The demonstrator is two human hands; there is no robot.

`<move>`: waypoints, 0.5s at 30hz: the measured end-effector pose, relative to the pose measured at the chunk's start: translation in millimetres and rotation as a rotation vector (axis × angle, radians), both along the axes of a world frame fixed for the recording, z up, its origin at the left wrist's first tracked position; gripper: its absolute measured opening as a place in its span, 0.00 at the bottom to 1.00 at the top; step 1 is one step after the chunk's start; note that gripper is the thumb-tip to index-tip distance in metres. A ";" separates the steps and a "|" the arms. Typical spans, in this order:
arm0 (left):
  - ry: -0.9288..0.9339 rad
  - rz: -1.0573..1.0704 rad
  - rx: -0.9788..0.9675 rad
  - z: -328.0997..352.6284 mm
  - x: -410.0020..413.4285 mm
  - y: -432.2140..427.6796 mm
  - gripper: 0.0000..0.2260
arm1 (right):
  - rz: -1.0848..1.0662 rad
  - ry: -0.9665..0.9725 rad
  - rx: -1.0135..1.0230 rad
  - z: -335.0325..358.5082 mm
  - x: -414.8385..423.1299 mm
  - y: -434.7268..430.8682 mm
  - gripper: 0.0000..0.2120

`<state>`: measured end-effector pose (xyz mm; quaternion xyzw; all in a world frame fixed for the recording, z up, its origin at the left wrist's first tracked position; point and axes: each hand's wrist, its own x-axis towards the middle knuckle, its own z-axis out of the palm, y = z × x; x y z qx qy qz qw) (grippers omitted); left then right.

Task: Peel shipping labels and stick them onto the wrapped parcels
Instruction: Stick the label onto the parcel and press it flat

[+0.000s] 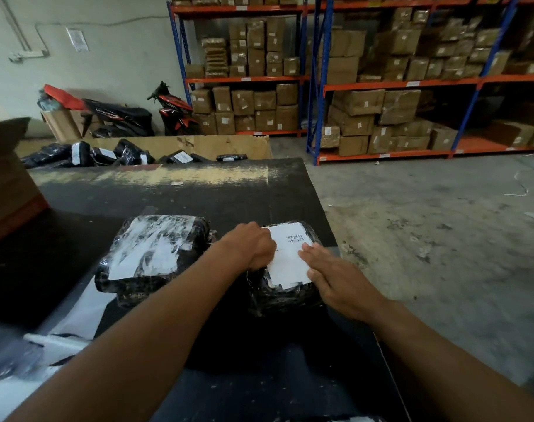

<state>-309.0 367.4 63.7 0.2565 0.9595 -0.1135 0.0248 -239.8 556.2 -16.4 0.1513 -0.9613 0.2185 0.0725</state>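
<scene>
Two parcels wrapped in black plastic sit on the dark table. The right parcel (284,295) carries a white shipping label (287,257) with a small barcode near its far edge. My left hand (250,246) lies on the label's left edge with fingers curled down against it. My right hand (332,275) presses flat on the label's right side, fingers straight. The left parcel (150,257) is larger and has a torn, patchy white label on top; neither hand touches it.
White backing sheets (74,321) lie at the table's near left. A low cardboard bin (198,146) beyond the table holds several labelled black parcels. Shelving racks (396,83) with brown boxes stand behind. Concrete floor (442,223) lies to the right, a motorbike at the back.
</scene>
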 end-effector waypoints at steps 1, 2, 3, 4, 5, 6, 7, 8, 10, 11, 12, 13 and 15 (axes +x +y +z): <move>-0.007 0.047 0.039 -2.0 5.2 6.2 0.16 | -0.017 0.006 0.006 -0.4 1.8 -1.9 0.24; -0.041 0.122 0.121 -6.6 8.6 10.6 0.16 | -0.035 0.016 0.003 -1.6 3.6 -4.6 0.23; -0.083 0.180 0.218 -13.2 10.6 12.0 0.17 | -0.058 0.025 -0.010 -3.3 5.8 -8.1 0.23; -0.130 0.225 0.332 -22.2 10.8 11.1 0.19 | -0.082 0.030 -0.027 -5.2 8.0 -11.7 0.23; -0.178 0.252 0.451 -34.0 9.9 8.4 0.22 | -0.104 0.034 -0.046 -5.8 9.4 -15.3 0.23; -0.208 0.264 0.555 -47.1 8.1 5.1 0.26 | -0.123 0.042 -0.068 -5.9 9.4 -18.4 0.23; -0.214 0.261 0.647 -58.7 7.3 1.8 0.27 | -0.142 0.047 -0.088 -5.5 8.5 -20.5 0.23; -0.204 0.260 0.734 -67.1 7.0 -0.7 0.28 | -0.165 0.058 -0.111 -4.4 6.8 -21.8 0.22; -0.177 0.272 0.900 -74.8 8.0 -3.1 0.27 | -0.237 0.107 -0.175 -0.8 1.6 -23.0 0.19; -0.178 0.298 0.963 -73.4 11.1 -2.6 0.28 | -0.287 0.131 -0.210 0.9 -1.7 -23.2 0.18; -0.192 0.336 1.021 -72.4 12.4 -2.8 0.29 | -0.344 0.146 -0.245 2.2 -5.4 -23.6 0.18; -0.219 0.369 1.087 -73.2 11.5 -3.1 0.31 | -0.405 0.138 -0.278 4.2 -9.4 -24.1 0.18; -0.339 0.460 1.245 -72.2 10.2 -3.1 0.33 | -0.516 0.069 -0.354 7.1 -18.4 -24.7 0.21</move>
